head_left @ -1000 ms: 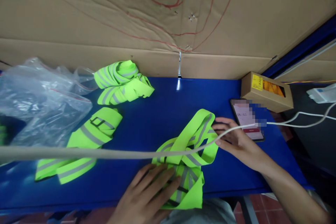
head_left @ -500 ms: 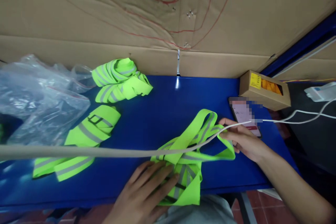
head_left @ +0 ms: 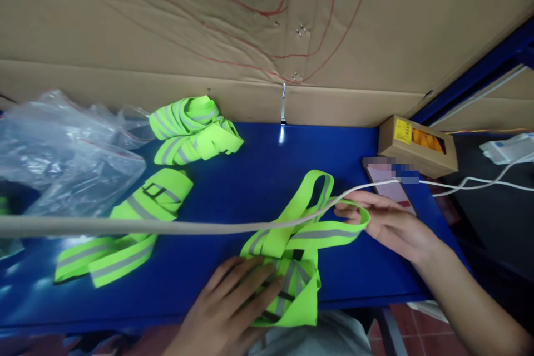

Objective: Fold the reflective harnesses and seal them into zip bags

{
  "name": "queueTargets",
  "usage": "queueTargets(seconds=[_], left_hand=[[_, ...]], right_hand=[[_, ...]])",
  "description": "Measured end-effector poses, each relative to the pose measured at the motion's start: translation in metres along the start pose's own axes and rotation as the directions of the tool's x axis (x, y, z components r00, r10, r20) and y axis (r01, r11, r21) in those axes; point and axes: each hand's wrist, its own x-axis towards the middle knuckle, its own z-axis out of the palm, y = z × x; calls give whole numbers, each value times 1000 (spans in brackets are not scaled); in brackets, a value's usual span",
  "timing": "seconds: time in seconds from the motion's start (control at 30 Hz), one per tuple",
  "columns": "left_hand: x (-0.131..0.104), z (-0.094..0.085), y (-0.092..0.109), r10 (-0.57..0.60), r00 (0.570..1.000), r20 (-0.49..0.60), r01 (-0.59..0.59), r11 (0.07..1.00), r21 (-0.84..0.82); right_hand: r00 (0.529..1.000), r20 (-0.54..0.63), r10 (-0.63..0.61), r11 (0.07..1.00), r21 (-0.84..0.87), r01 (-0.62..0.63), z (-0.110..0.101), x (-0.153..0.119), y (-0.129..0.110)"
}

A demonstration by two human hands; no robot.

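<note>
A lime-yellow reflective strap vest [head_left: 292, 295], with grey stripes and black parts, lies bunched at the table's front edge. My left hand [head_left: 237, 295] rests over its left side, fingers bent across the folds and holding it down; the thumb is mostly hidden. From the bundle, a strap loop reaches right to my right hand [head_left: 387, 222], whose curled fingers hold the loop from inside. Another strap loop [head_left: 321, 178] stands up beside it. A blurred pale cable [head_left: 200, 228] crosses in front of the vest.
On the blue table [head_left: 267, 172] lie a folded reflective vest [head_left: 144, 200] with a buckle, rolled reflective vests [head_left: 192, 128] and clear plastic bags [head_left: 70, 150]. A phone [head_left: 387, 186] and a cardboard box [head_left: 417, 147] sit at the right. A cardboard wall [head_left: 187, 28] stands behind.
My right hand has turned and opened the strap loop wider, its end shifting slightly left and up. The upright loop has leaned left. My left hand stays in place.
</note>
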Motion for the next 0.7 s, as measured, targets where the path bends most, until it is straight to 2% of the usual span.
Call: queueTargets(seconds=[0.07, 0.13, 0.2, 0.27, 0.33, 0.4, 0.5, 0.57, 0.63, 0.7], left_hand=[[0, 0, 0, 9, 1000, -14, -9, 1000, 20], [0, 1, 0, 18, 1000, -24, -17, 999, 41], [0, 2, 0, 19, 999, -28, -18, 999, 51], [0, 3, 0, 13, 999, -33, -12, 999, 44], [0, 3, 0, 8, 999, -36, -7, 1000, 29], [0, 2, 0, 10, 1000, -27, -10, 1000, 16], [-1, 2, -1, 11, 1000, -13, -11, 1000, 18], [-1, 3, -1, 10, 1000, -8, -10, 1000, 26], [-1, 3, -2, 6, 1000, -7, -6, 999, 32], [-1, 3, -2, 15, 1000, -17, -15, 999, 44]], right_hand=[[994, 66, -88, 990, -106, 95, 1, -4, 6], [970, 17, -243, 922, -305, 237, 4, -5, 11], [897, -37, -440, 779, -512, 361, 7, -3, 13], [831, 8, -556, 644, -627, 437, 9, -1, 10], [812, 122, -570, 578, -643, 502, 8, 1, 2], [814, 190, -549, 562, -637, 528, 7, 2, -4], [818, 92, -567, 606, -626, 491, 7, 0, -3], [795, 14, -607, 639, -585, 499, 8, -2, 2], [771, 25, -637, 615, -587, 527, 8, -3, 6], [770, 61, -635, 571, -635, 521, 5, -4, 5]])
